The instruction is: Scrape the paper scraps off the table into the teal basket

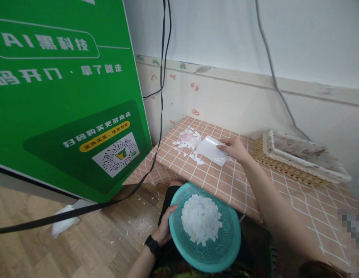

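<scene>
While your left hand (165,224) grips the colander (230,241) by its left rim, thumb over the edge and the other fingers mostly hidden, your right hand (235,149) pinches the right side of a white card (210,150). The card's left end is just beside the loose scraps (188,139) on the desk (204,175); a heap of scraps (201,221) fills the colander's middle, below the desk's front edge.

You may lose paper over that edge if you sweep straight forward, since the loose scraps lie left of the colander. Pale bits (138,226) dot the floor (121,255) already. A slack left grip could tip the colander, as no other hand steadies it. Wrinkles in the cloth (301,200) might trap scraps, and the black strap (159,143) could snag a leftward reach.
</scene>
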A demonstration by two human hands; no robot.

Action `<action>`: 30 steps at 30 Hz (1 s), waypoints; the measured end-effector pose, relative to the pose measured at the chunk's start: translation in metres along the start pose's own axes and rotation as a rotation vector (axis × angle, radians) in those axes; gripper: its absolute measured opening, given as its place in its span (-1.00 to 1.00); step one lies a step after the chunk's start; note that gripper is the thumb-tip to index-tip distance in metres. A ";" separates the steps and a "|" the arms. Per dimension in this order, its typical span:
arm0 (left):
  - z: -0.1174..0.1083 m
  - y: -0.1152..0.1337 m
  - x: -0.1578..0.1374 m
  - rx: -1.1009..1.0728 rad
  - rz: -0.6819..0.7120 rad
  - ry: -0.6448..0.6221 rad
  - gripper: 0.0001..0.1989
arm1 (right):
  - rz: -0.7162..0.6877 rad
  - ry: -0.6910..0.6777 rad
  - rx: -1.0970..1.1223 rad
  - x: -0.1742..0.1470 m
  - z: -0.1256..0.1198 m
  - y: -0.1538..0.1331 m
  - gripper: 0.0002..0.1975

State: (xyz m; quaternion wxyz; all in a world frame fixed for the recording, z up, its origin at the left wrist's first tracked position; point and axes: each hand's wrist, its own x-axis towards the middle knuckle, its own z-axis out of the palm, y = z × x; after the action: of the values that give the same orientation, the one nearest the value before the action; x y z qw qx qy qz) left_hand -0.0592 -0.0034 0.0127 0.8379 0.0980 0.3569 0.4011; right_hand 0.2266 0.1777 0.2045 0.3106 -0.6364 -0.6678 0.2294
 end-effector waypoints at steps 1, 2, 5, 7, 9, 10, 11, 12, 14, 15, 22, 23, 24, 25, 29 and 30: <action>0.000 0.000 0.000 0.001 0.010 0.001 -0.68 | -0.001 -0.023 0.005 -0.002 0.000 0.002 -0.62; 0.000 0.001 -0.001 0.002 0.017 0.004 -0.69 | -0.004 -0.035 0.022 -0.004 0.001 0.004 -0.61; 0.002 0.002 -0.003 0.002 0.018 0.012 -0.69 | -0.005 0.008 0.071 -0.012 -0.001 0.009 -0.58; 0.003 0.003 -0.004 -0.001 0.009 0.007 -0.68 | -0.006 0.026 0.068 -0.019 -0.004 0.010 -0.58; 0.005 0.004 -0.006 -0.005 0.012 0.012 -0.68 | -0.023 -0.013 0.053 -0.029 -0.007 0.009 -0.61; 0.006 0.004 -0.006 -0.008 0.018 0.023 -0.68 | -0.032 -0.024 0.050 -0.034 -0.008 0.009 -0.62; 0.007 0.004 -0.007 -0.013 0.026 0.036 -0.70 | -0.036 -0.018 0.048 -0.039 -0.009 0.009 -0.62; 0.008 0.005 -0.007 -0.018 0.034 0.051 -0.71 | -0.035 0.001 0.044 -0.044 -0.010 0.009 -0.62; 0.011 0.007 -0.009 -0.029 0.046 0.080 -0.73 | -0.027 0.027 0.032 -0.052 -0.010 0.008 -0.63; 0.012 0.009 -0.011 -0.033 0.049 0.098 -0.74 | -0.031 0.010 0.029 -0.056 -0.010 0.008 -0.64; 0.017 0.042 -0.031 -0.004 0.100 0.192 -0.79 | -0.053 -0.056 0.066 -0.064 -0.007 0.005 -0.63; 0.018 0.048 -0.034 -0.005 0.124 0.185 -0.78 | -0.058 -0.074 0.072 -0.063 -0.006 0.005 -0.63; 0.019 0.053 -0.037 -0.006 0.137 0.184 -0.78 | -0.070 -0.106 0.081 -0.063 -0.005 0.005 -0.64; 0.020 0.058 -0.039 -0.007 0.159 0.194 -0.80 | -0.086 -0.136 0.091 -0.063 -0.005 0.004 -0.65; 0.024 0.070 -0.045 -0.010 0.186 0.209 -0.81 | -0.108 -0.098 0.117 -0.062 -0.002 0.000 -0.66; 0.024 0.072 -0.045 -0.011 0.181 0.203 -0.80 | -0.108 -0.096 0.115 -0.063 0.000 -0.002 -0.66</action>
State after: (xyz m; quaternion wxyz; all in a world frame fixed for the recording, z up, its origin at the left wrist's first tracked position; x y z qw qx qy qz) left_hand -0.1054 0.0134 0.0867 0.7585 0.0841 0.4272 0.4849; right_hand 0.2251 0.1153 0.1987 0.3260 -0.5689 -0.7009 0.2807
